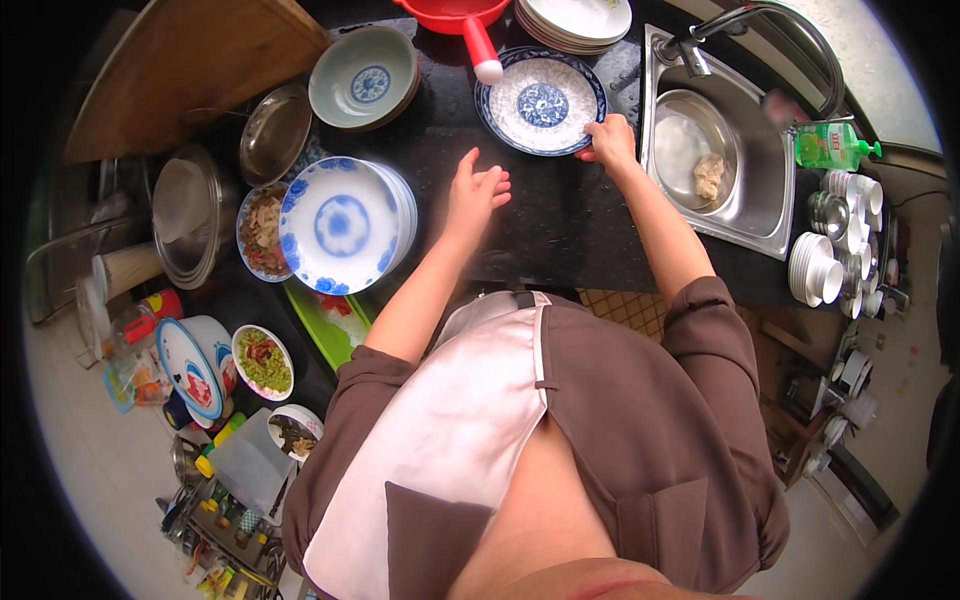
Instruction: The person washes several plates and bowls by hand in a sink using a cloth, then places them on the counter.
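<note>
My right hand (611,146) grips the right rim of a blue-and-white patterned plate (517,124), thumb on top and fingers beneath. At least one more blue-rimmed plate seems to lie under it. My left hand (478,191) is held over the black countertop (540,225), its fingers apart and nothing in them. It lies between that plate and a stack of white plates with blue flowers (341,225). The stack partly covers a dish of sliced food (262,232).
A steel sink (757,202) at the right holds a metal basin (667,150) with a cloth (709,176). A red strainer (454,11) reaches over the plate's far edge. Celadon bowls (330,86), white plates (585,22) and stacked cups (825,281) stand around; food bowls (262,360) sit left.
</note>
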`<state>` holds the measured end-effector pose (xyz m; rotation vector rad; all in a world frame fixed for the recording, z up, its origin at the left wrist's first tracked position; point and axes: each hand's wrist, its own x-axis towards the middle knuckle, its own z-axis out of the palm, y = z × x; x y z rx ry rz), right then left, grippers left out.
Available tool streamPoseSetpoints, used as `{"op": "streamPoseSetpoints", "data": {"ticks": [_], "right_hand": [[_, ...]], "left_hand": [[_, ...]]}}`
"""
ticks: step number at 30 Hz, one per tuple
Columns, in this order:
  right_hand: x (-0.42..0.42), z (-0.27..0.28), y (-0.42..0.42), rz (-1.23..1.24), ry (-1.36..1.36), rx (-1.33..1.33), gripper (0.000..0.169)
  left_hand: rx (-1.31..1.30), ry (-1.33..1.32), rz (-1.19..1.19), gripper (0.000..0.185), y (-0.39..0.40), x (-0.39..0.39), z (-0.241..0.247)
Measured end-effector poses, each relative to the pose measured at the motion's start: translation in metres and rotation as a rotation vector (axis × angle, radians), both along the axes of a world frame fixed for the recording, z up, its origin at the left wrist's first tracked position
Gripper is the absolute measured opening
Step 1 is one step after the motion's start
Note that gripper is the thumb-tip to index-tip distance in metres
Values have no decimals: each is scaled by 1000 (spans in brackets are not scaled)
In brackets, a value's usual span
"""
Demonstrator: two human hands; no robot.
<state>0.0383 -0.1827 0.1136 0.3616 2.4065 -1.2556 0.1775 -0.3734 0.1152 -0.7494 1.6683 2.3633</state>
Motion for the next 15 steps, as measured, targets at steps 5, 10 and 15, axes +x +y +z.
{"op": "streamPoseSetpoints", "data": {"ticks": [5, 10, 15], "right_hand": [[33, 35, 6, -40, 7, -278, 18], [81, 45, 54, -210, -124, -516, 14], [114, 48, 127, -306, -232, -630, 11]], "left_hand": [[21, 12, -2, 60, 12, -2, 9], [232, -40, -128, 67, 38, 6, 30], [362, -28, -315, 68, 96, -5, 58]]}}
